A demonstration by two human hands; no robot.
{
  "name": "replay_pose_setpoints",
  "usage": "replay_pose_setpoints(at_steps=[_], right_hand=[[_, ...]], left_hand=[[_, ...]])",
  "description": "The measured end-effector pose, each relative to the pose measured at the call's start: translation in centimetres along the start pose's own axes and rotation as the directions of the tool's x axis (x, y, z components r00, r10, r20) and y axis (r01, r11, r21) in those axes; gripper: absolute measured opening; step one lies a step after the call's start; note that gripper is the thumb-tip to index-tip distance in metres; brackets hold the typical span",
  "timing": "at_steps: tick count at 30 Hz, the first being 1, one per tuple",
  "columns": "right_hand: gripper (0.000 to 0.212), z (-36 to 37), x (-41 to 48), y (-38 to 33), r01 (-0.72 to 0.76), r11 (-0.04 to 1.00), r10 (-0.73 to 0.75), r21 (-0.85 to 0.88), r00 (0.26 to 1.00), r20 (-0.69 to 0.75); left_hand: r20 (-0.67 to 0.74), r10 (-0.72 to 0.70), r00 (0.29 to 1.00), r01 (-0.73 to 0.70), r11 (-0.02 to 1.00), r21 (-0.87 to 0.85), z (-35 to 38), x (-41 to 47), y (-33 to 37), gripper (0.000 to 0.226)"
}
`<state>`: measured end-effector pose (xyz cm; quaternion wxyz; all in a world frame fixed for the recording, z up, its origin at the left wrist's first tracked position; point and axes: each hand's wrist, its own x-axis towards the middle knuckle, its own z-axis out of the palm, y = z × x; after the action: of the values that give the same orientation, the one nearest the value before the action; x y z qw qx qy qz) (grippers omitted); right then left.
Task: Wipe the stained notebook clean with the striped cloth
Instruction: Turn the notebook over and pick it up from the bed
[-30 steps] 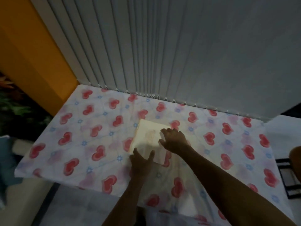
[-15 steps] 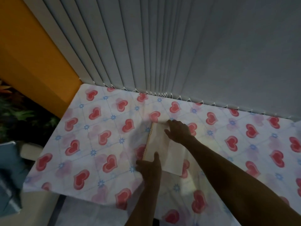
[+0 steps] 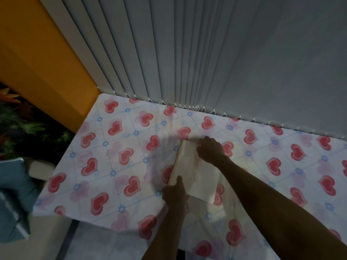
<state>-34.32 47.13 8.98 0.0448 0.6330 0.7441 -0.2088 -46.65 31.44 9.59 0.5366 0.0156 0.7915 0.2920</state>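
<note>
The notebook (image 3: pixel 195 171) lies flat on the bench (image 3: pixel 116 162), which is covered by a heart-printed cloth, and it serves here as the landmark. Its spiral edge runs along its left side, and a faint brownish stain shows near its middle.

The left hand (image 3: pixel 175 194) sits at the notebook's near-left corner, thumb laid up onto the page, the rest of the grip curled at the edge; it seems to pin the corner rather than lift it. The right hand (image 3: pixel 211 150) rests on the notebook's far end, fingers bent down onto the page; whether anything lies under that grip I cannot tell.

No striped cloth is visible beside, on or beyond the notebook. A blue folded fabric (image 3: pixel 13 201) lies well to the left of the notebook, off the bench, and I cannot tell if it is striped.

Judged from this, the step in hand is settling and steadying the notebook; wiping has not begun. The next move calls for 1 hand to hold the notebook down while the other fetches the cloth and brings it onto the stain.
</note>
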Motion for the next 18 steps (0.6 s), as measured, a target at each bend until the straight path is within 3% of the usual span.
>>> replay_pose_setpoints(at_steps=[7, 11, 13, 15, 18], right_hand=[[0.023, -0.1, -0.6, 0.9, -0.052, 0.998, 0.052, 0.019, 0.999, 0.006], [0.024, -0.6, -1.9, 1.7, -0.049, 0.999, 0.049, 0.008, 0.998, -0.025], [0.024, -1.1, -2.7, 2.1, -0.035, 0.999, 0.034, -0.012, 0.997, -0.063], [0.023, -1.9, -3.6, 2.5, -0.04, 0.999, 0.039, -0.016, 0.997, -0.073], [0.018, -3.8, -4.8, 3.0, -0.113, 0.989, 0.119, 0.095, 0.991, -0.06]], left_hand=[[0.08, 0.034, 0.996, -0.026, 0.994, -0.103, -0.4, -0.3, -0.5, 0.052], [0.085, 0.023, 0.996, -0.008, 0.984, -0.179, -0.5, -1.2, -1.0, 0.056], [0.041, 0.055, 0.998, -0.045, 0.975, -0.215, -0.3, -1.9, -1.2, 0.058], [-0.023, 0.101, 0.995, -0.104, 0.983, -0.149, -0.3, -2.7, -0.8, 0.065], [-0.054, 0.228, 0.972, -0.232, 0.967, -0.103, -0.2, -4.4, 0.1, 0.065]])
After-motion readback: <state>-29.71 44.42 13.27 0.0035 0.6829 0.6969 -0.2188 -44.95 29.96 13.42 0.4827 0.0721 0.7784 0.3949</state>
